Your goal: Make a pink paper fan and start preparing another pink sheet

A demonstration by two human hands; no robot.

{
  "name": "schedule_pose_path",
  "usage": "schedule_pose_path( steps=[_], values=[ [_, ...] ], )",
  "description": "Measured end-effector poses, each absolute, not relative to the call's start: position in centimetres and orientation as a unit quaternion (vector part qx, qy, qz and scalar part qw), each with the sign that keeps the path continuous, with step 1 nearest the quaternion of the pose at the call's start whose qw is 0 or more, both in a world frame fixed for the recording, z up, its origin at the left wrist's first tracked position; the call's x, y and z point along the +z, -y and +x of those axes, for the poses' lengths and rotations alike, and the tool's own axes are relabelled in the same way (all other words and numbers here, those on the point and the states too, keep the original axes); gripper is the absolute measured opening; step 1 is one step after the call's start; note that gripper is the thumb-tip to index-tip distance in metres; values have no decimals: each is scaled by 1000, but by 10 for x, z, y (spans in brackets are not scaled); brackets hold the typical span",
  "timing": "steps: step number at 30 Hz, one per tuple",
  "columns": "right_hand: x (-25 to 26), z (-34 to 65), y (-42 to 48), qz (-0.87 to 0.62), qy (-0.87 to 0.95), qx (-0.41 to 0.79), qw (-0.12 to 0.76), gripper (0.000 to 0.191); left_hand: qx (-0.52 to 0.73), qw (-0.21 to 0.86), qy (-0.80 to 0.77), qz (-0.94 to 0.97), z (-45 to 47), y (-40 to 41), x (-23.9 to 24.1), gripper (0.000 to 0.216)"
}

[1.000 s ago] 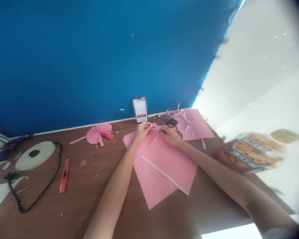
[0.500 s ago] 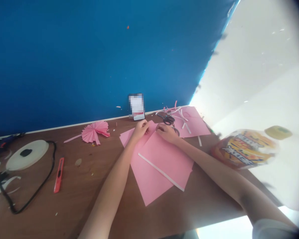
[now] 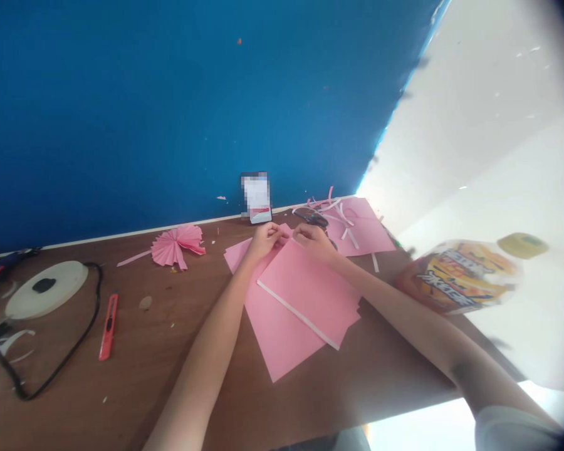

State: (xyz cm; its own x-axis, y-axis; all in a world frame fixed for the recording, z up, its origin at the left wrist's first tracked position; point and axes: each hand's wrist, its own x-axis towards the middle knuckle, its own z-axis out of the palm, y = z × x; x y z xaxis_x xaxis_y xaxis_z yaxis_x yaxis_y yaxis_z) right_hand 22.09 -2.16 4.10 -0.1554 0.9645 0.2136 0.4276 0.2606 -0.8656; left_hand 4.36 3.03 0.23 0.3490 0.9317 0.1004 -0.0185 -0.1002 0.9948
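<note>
Both my hands meet at the far corner of a pink paper sheet (image 3: pixel 305 288) lying on the brown table (image 3: pixel 169 351). My left hand (image 3: pixel 263 240) pinches that corner with curled fingers. My right hand (image 3: pixel 313 239) is closed on the same paper edge just to the right. A white strip (image 3: pixel 297 314) runs along the sheet's folded edge. A second pink sheet (image 3: pixel 275 335) lies under it.
A pink pleated paper fan (image 3: pixel 176 245) lies to the left. Scissors (image 3: pixel 313 218) and paper strips rest on another pink sheet (image 3: pixel 361 232) behind my hands. A red box cutter (image 3: pixel 108 326), black cable (image 3: pixel 61 363), white disc (image 3: pixel 44 297), phone (image 3: pixel 256 197) and snack bag (image 3: pixel 460 275) surround them.
My hands have stayed together at the paper's far corner, fingers working it slightly. The view shifted a little, so everything sits lower-left to upper in the frame.
</note>
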Motion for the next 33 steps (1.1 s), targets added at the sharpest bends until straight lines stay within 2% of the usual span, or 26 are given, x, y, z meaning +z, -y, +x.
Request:
schedule_pose_path(
  steps=[5, 8, 18, 24, 29, 33],
  values=[
    [42, 209, 29, -465, 612, 510, 387, 28, 430, 557, -373, 605, 43, -32, 2, 34],
    [34, 205, 30, -442, 592, 565, 366, 30, 423, 546, -380, 616, 42, -32, 3, 34],
    [26, 206, 27, -472, 601, 529, 371, 30, 409, 528, -400, 628, 43, -24, 9, 41],
    [27, 208, 28, -499, 617, 504, 341, 23, 404, 453, -405, 684, 42, -26, 7, 46],
    [32, 207, 30, -492, 615, 518, 332, 24, 406, 511, -397, 646, 44, -28, 7, 32],
    [28, 208, 28, -469, 613, 530, 351, 30, 405, 518, -400, 639, 44, -27, 7, 29]
  ],
)
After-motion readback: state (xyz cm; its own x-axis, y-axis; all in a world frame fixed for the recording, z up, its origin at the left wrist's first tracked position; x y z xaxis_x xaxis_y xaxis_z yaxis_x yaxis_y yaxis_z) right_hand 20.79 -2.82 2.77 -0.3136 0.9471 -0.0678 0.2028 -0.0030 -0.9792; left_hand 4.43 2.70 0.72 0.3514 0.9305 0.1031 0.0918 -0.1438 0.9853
